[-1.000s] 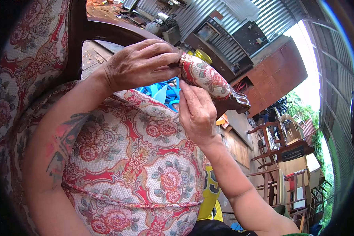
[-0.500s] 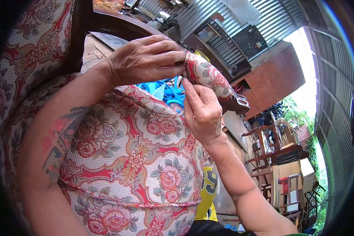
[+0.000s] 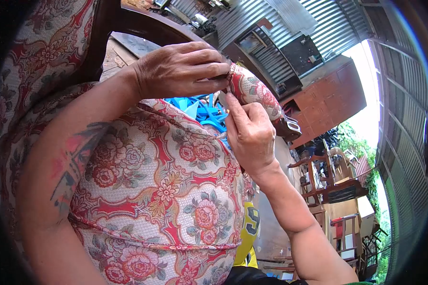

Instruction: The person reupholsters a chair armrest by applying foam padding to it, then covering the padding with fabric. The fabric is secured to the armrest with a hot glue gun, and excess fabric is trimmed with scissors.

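A chair seat point(image 3: 176, 190) covered in floral fabric fills the lower middle. Above it, at the near end of a floral armrest pad point(image 3: 259, 90) on a dark wooden arm, my two hands meet. My left hand point(image 3: 183, 69) has its fingers bent and pressed together at the pad's edge; its fingertips are partly hidden. Just below, my right hand point(image 3: 252, 133) points its index finger and thumb up at the same edge, fingers closed. What either hand pinches is too small to make out. Blue strips point(image 3: 199, 111) lie behind the seat edge, between the hands and the seat.
The chair's floral backrest point(image 3: 43, 57) and dark wooden frame point(image 3: 152, 23) stand at the left. Beyond are a reddish-brown cabinet point(image 3: 330, 99), a dark framed panel point(image 3: 266, 52), stacked wooden chairs point(image 3: 335, 190) and a yellow item with dark digits point(image 3: 247, 232).
The view has shifted slightly. Both hands remain at the armrest pad's edge, with my right hand a little further right and lower in view.
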{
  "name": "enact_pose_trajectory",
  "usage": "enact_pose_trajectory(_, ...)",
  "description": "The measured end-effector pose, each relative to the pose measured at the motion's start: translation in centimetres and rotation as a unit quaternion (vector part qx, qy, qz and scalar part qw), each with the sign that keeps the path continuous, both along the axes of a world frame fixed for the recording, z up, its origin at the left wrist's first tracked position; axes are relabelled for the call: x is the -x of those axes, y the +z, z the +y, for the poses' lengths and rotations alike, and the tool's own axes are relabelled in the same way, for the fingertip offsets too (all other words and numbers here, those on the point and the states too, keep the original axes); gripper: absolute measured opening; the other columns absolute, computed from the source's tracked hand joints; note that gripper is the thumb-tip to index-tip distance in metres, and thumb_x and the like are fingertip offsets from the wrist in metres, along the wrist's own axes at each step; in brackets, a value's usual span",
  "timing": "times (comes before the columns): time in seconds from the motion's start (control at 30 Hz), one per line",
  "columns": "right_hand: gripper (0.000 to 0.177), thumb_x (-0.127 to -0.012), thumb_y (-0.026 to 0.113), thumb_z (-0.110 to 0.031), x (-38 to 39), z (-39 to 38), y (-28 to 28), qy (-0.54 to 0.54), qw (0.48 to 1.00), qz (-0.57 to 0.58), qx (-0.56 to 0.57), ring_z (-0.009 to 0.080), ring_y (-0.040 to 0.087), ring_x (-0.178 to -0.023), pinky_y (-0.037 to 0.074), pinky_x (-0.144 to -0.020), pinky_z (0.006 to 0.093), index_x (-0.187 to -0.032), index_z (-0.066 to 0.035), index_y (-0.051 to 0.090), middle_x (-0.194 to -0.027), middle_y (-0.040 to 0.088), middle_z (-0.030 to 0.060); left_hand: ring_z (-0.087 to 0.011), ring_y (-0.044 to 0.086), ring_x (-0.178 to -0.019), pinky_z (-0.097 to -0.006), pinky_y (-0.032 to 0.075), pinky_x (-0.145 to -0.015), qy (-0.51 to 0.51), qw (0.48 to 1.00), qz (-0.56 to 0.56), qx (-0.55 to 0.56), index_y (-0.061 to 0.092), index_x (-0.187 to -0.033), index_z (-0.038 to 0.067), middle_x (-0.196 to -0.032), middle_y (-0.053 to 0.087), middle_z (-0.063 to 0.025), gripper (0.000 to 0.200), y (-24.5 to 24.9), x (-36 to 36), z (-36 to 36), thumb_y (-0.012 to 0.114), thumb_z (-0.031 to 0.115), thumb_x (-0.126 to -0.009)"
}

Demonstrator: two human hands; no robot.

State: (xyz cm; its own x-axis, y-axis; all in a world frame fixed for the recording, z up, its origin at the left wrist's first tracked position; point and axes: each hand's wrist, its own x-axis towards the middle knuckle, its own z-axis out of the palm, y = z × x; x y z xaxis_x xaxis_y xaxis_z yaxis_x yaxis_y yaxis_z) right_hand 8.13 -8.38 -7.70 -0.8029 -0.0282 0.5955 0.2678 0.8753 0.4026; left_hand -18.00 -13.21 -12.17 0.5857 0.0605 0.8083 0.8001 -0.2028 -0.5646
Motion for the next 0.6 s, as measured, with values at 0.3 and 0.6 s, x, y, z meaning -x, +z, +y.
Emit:
enact_pose_trajectory(0.3, 0.046, -0.085, 0.08, -0.001, -0.2, -0.2, 1.1, -0.023, 0.999, -0.039, -0.019, 0.0266, 0.067, -0.073, 0.056, -0.067, 0.0412, -0.13, -0.007, 0.076, -0.083, 0.062, 0.0103, -0.0241, 0.063, -0.126, -0.0445, 0.054, -0.114, 0.0, 1.0, 0.006, -0.008, 0.073, -0.13, 0.019, -0.133, 0.063, -0.0037, 0.047, -0.3, 0.0, 0.3, 0.078, 0.019, -0.083)
enact_pose_trajectory(0.6, 0.049, -0.084, 0.081, -0.001, -0.4, 0.2, 1.5, -0.017, 0.997, -0.062, -0.048, 0.0261, 0.065, -0.073, 0.055, -0.066, 0.0405, -0.132, -0.008, 0.075, -0.085, 0.06, 0.0093, -0.0234, 0.062, -0.128, -0.0429, 0.054, -0.115, -0.005, 1.0, 0.004, -0.004, 0.072, -0.13, 0.018, -0.133, 0.062, -0.0034, 0.047, -0.5, 0.1, 0.6, 0.077, 0.02, -0.084)
